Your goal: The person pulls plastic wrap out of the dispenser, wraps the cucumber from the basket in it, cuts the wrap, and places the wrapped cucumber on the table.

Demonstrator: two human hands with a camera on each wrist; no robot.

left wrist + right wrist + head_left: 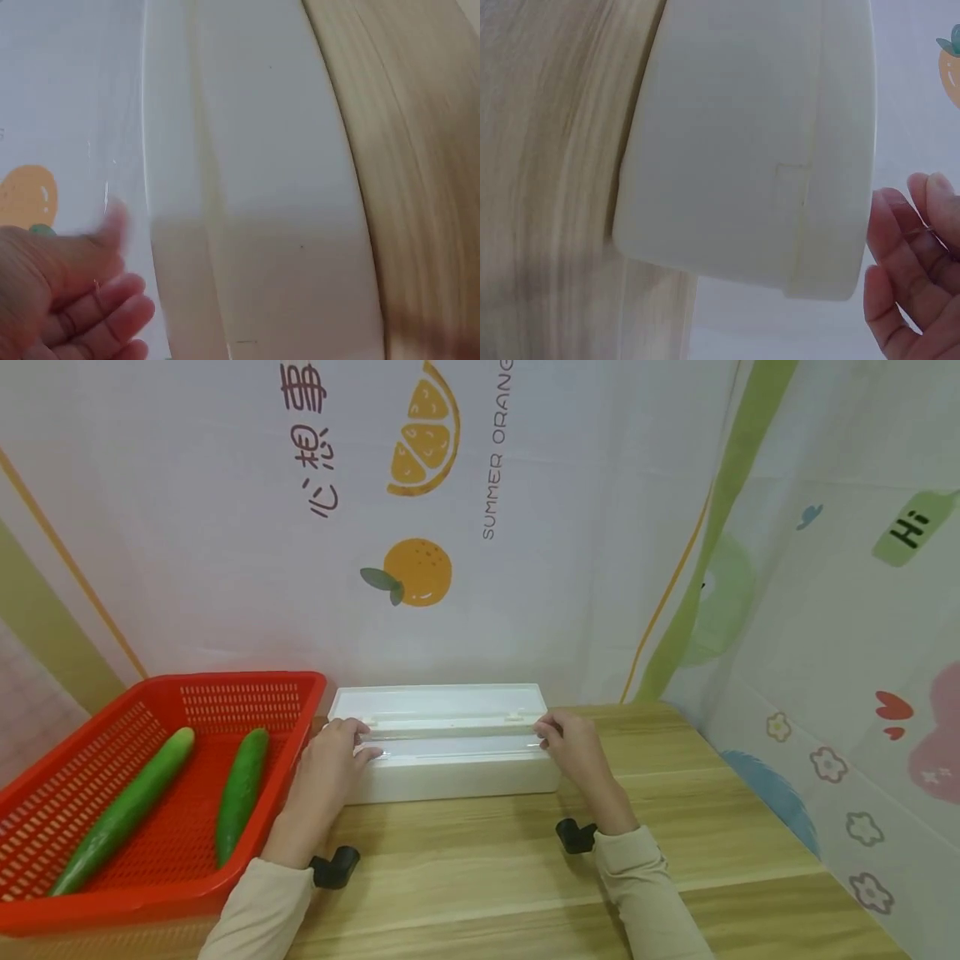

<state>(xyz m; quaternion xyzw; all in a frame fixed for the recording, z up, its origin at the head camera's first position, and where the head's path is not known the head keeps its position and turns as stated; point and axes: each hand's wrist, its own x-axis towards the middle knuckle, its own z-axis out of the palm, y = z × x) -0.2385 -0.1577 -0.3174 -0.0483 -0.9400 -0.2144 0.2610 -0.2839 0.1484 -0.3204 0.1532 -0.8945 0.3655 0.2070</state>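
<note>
Wood-grained desk (pixel 465 852), bearing a red plastic basket (pixel 120 903) and, just to its right along the far edge, a white box (pixel 450 781) with its lid tipped back. Two cucumbers (pixel 127 814) lie in the basket. Left hand (pixel 328 768) and right hand (pixel 576 750) bend their fingers at the box's ends, clear film (pixel 435 747) glinting between them over the box; whether either pinches it, I cannot tell.

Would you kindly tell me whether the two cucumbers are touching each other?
Apart: the head view shows red basket floor between the longer cucumber and shorter cucumber.
</note>
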